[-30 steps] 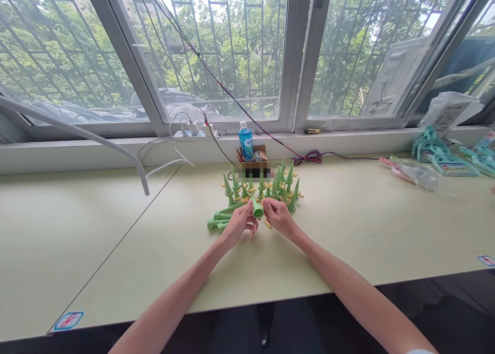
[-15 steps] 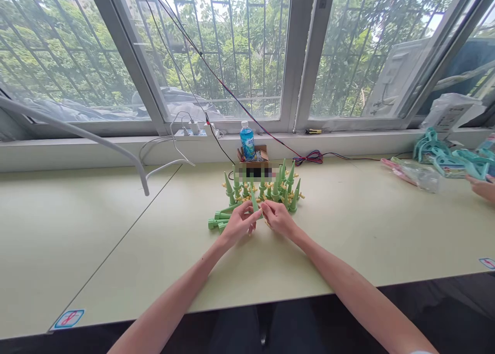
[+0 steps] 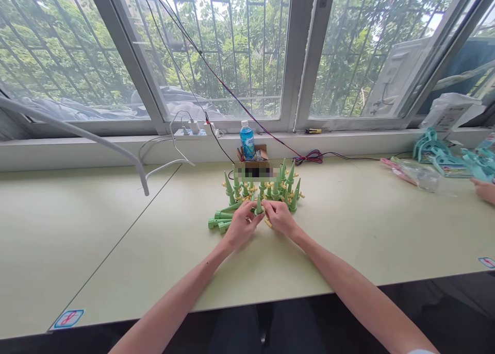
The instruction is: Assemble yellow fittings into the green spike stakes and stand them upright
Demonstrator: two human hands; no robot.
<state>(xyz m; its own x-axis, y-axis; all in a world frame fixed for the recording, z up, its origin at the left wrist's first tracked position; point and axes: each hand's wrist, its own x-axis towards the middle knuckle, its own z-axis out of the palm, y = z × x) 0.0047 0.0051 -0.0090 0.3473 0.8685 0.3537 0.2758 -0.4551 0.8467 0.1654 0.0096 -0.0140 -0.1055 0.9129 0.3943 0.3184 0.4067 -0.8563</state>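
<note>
A green cone-shaped watering spike (image 3: 259, 206) stands point up in my left hand (image 3: 243, 223), its base between thumb and fingers. Close against the spike's right side is my right hand (image 3: 279, 219), thumb and fingers pinched together; what they pinch is hidden. A small yellow valve piece (image 3: 268, 223) shows just under the right hand. Behind both hands several green spikes with yellow valves (image 3: 275, 190) stand upright in a cluster. More green spikes (image 3: 222, 216) lie on their sides to the left of my left hand.
A blue-liquid bottle (image 3: 247, 141) stands in a small cardboard box (image 3: 253, 164) behind the cluster. Coiled wires (image 3: 311, 158) lie by the sill. A white tube (image 3: 116, 147) reaches over the left side. At right, another person's hand (image 3: 484, 190) is near teal plastic pieces (image 3: 444, 158).
The spike in my left hand has come upright from a leftward lean and sits slightly lower. The right hand has barely moved. The other person's hand has shifted slightly right.
</note>
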